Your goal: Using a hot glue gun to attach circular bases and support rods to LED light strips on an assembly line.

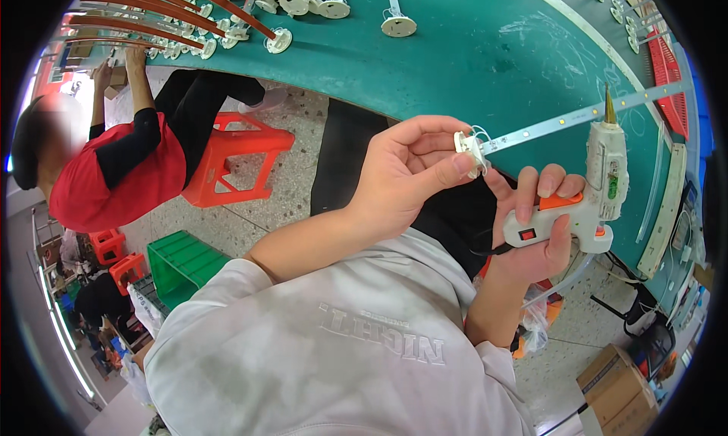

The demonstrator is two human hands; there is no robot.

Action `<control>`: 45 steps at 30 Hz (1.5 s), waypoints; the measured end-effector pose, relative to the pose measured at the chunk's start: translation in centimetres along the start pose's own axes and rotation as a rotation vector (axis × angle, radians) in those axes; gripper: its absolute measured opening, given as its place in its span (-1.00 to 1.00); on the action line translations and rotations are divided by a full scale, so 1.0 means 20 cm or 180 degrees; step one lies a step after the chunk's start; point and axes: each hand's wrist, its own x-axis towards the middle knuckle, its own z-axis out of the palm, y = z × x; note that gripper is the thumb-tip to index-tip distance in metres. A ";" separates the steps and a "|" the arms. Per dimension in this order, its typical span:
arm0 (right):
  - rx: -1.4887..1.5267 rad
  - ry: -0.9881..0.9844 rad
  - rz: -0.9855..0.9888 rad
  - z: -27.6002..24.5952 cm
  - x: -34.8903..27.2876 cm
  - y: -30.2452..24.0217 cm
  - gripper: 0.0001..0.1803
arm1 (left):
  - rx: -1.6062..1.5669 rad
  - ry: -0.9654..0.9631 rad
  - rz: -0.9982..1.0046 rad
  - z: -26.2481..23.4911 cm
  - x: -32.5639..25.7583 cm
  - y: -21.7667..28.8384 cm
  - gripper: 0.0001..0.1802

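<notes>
My left hand (413,170) pinches a small white round end cap (469,145) fixed to one end of a long white light strip (576,117), which stretches right over the green table (470,49). Thin white wires loop out of the cap. My right hand (535,224) grips a white hot glue gun (603,182) with an orange trigger and a red switch. Its brass nozzle points up and away, just beside the strip.
More strips with round white caps (398,25) and brown rods (152,19) lie at the table's far edge. A person in a red top (114,170) works at the left beside an orange stool (235,155). A green crate (182,265) and cardboard boxes (618,394) stand on the floor.
</notes>
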 end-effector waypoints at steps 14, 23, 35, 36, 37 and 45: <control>-0.2921 -0.0881 0.0367 0.05 -0.24 -0.27 -0.60 | 0.1234 -0.0549 0.1373 -0.06 -0.04 0.07 -0.47; -0.2434 0.2871 -0.0063 0.21 -0.13 -0.09 -0.74 | 0.1321 -0.0750 0.1376 -0.07 -0.08 0.08 -0.42; -0.1711 0.2018 -0.0178 0.29 -0.03 0.02 -0.58 | 0.1455 -0.0850 0.1409 -0.02 -0.07 -0.04 -0.40; -0.1704 0.2032 -0.0172 0.29 -0.03 0.02 -0.58 | 0.1419 -0.0841 0.1385 -0.02 -0.07 -0.04 -0.40; -0.1727 0.1923 -0.0140 0.28 -0.04 0.02 -0.59 | 0.1383 -0.0833 0.1363 -0.02 -0.07 -0.04 -0.40; -0.1405 0.1639 -0.0137 0.29 -0.04 0.03 -0.66 | 0.1339 -0.0882 0.1464 -0.02 -0.07 -0.08 -0.37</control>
